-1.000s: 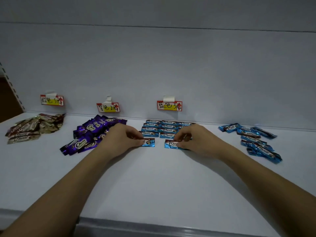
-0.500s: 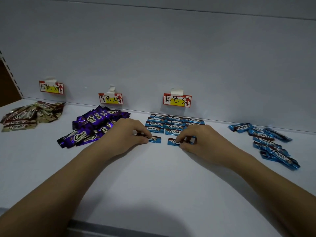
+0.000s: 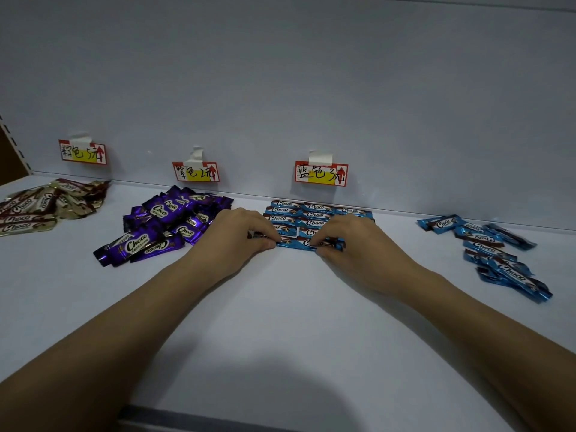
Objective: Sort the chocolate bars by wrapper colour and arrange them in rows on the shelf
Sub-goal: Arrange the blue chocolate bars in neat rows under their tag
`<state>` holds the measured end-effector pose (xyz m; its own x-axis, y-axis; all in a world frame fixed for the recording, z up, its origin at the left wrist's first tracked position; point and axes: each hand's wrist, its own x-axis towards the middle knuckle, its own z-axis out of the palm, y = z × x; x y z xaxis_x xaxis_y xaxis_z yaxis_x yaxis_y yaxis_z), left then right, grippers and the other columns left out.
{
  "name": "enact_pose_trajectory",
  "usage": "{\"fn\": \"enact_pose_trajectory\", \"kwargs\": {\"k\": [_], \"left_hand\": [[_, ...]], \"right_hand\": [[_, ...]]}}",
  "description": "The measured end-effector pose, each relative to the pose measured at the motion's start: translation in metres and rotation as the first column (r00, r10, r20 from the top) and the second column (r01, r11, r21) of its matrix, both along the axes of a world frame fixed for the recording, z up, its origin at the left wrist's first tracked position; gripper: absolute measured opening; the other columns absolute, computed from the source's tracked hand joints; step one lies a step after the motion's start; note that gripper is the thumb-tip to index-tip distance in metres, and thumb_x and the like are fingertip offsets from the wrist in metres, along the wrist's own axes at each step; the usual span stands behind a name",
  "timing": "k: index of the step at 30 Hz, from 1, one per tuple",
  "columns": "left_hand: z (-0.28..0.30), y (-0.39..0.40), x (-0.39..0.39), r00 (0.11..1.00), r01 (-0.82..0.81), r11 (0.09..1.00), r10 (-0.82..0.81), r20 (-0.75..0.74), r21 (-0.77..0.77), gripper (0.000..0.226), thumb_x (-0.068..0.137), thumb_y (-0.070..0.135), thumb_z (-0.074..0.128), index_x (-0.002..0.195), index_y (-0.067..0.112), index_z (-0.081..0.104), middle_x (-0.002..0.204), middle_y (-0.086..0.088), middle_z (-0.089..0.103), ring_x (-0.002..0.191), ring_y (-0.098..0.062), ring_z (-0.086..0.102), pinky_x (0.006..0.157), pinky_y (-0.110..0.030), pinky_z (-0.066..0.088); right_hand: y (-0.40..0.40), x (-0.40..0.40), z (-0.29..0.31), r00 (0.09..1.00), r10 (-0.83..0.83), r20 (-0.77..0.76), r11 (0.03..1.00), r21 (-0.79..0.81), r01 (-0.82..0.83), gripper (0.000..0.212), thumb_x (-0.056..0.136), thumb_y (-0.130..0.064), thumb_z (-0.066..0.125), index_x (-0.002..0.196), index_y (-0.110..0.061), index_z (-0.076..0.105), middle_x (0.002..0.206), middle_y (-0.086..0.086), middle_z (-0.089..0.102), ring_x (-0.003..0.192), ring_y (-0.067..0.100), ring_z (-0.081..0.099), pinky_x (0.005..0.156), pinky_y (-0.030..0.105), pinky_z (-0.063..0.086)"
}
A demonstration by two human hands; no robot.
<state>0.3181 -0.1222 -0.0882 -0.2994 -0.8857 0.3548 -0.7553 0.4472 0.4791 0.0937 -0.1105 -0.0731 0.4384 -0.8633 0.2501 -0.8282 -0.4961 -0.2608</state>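
Note:
Blue chocolate bars (image 3: 314, 214) lie in neat rows on the white shelf (image 3: 280, 322), below the middle price tag (image 3: 321, 173). My left hand (image 3: 237, 235) pinches the left end of a blue bar (image 3: 288, 242) in the front row. My right hand (image 3: 352, 241) pinches a second blue bar (image 3: 308, 243) beside it; the two bars touch end to end. A loose pile of blue bars (image 3: 495, 254) lies at the right. Purple bars (image 3: 165, 226) are heaped to the left, and gold-brown bars (image 3: 40, 204) sit at the far left.
Three red and yellow price tags are taped to the back wall, one behind each group, including the left tag (image 3: 82, 152) and the purple tag (image 3: 195, 172). The shelf's front edge (image 3: 218, 420) runs dark along the bottom.
Both hands have slid their blue bars back and inward, closing the gap so the two bars now meet in the front row. The camera has moved closer.

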Motion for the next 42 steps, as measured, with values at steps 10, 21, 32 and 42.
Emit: {"fn": "enact_pose_trajectory", "kwargs": {"k": [10, 21, 32, 42], "left_hand": [[0.0, -0.001, 0.0, 0.998, -0.052, 0.999, 0.052, 0.04, -0.004, 0.025, 0.084, 0.027, 0.073, 0.108, 0.022, 0.074, 0.114, 0.003, 0.068, 0.099, -0.006, 0.052, 0.082, -0.014, 0.041], [-0.003, -0.002, -0.001, 0.989, -0.074, 0.996, 0.069, 0.132, 0.04, 0.038, 0.089, 0.041, 0.062, 0.124, 0.027, 0.065, 0.13, 0.007, 0.058, 0.116, -0.009, 0.047, 0.093, -0.026, 0.041], [0.004, 0.004, -0.011, 0.992, -0.121, 0.991, 0.123, 0.031, -0.059, 0.033, 0.091, 0.035, 0.062, 0.121, 0.023, 0.067, 0.126, 0.006, 0.06, 0.111, -0.006, 0.047, 0.093, -0.023, 0.039], [0.03, -0.019, -0.139, 1.0, -0.003, 0.999, 0.004, -0.022, 0.04, 0.027, 0.092, 0.031, 0.062, 0.118, 0.025, 0.067, 0.119, 0.007, 0.063, 0.105, -0.012, 0.056, 0.093, -0.036, 0.05]], "right_hand": [[0.0, 0.0, -0.003, 1.0, 0.028, -0.005, 1.0, -0.007, -0.028, 0.024, 0.097, -0.022, 0.056, 0.116, -0.027, 0.07, 0.12, -0.008, 0.062, 0.112, 0.009, 0.051, 0.093, 0.026, 0.045], [-0.003, -0.001, -0.006, 0.999, 0.033, -0.008, 0.999, -0.019, -0.033, 0.024, 0.097, -0.023, 0.057, 0.116, -0.028, 0.07, 0.119, -0.01, 0.062, 0.112, 0.009, 0.05, 0.093, 0.027, 0.045], [-0.011, -0.031, 0.023, 0.972, -0.092, 0.215, 0.995, -0.009, 0.096, 0.023, 0.096, -0.023, 0.058, 0.115, -0.019, 0.069, 0.112, -0.004, 0.063, 0.098, 0.009, 0.055, 0.076, 0.021, 0.046], [-0.031, -0.173, 0.041, 0.784, -0.467, 0.409, 0.878, 0.109, 0.466, 0.014, 0.093, -0.013, 0.061, 0.099, -0.022, 0.071, 0.098, 0.0, 0.068, 0.087, 0.016, 0.061, 0.072, 0.024, 0.042]]}}
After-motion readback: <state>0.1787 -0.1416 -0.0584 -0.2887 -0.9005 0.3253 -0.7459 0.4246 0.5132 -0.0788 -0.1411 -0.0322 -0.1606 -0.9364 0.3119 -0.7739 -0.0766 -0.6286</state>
